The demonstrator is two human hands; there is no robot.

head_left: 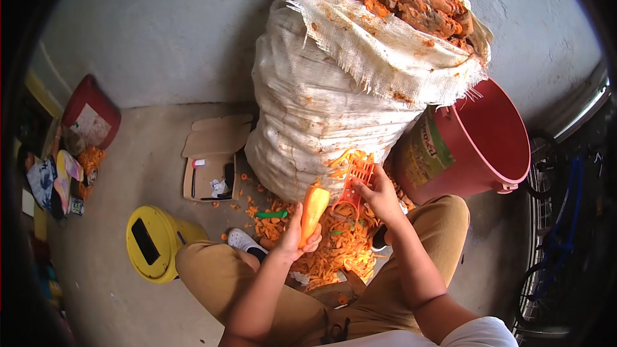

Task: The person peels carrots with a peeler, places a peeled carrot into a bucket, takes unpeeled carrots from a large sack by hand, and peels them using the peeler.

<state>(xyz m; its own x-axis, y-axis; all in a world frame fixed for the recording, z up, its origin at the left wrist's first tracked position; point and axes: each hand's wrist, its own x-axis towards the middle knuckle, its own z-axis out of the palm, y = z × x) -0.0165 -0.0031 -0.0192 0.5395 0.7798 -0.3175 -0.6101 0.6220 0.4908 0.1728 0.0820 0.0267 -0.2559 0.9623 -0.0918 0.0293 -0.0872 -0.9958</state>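
My left hand [299, 238] is wrapped around the lower part of a peeled orange carrot [315, 209], which points up and slightly right. A little to the right, my right hand [383, 198] grips an orange plastic grater [357, 177] with rows of slots, its fingers partly hidden behind it. The carrot and the grater are apart. Below both hands, a heap of orange peelings [340, 244] lies on the floor between my legs. A green-handled tool [271, 214] rests on the peelings to the left, its other end unclear.
A tall white woven sack [308, 96] stands in front, with unpeeled carrots [418, 6] at its open top. Right of it leans a red bucket [443, 148]. An open cardboard box [212, 183] and a yellow lidded bucket [168, 238] are at left. A bicycle [559, 238] stands far right.
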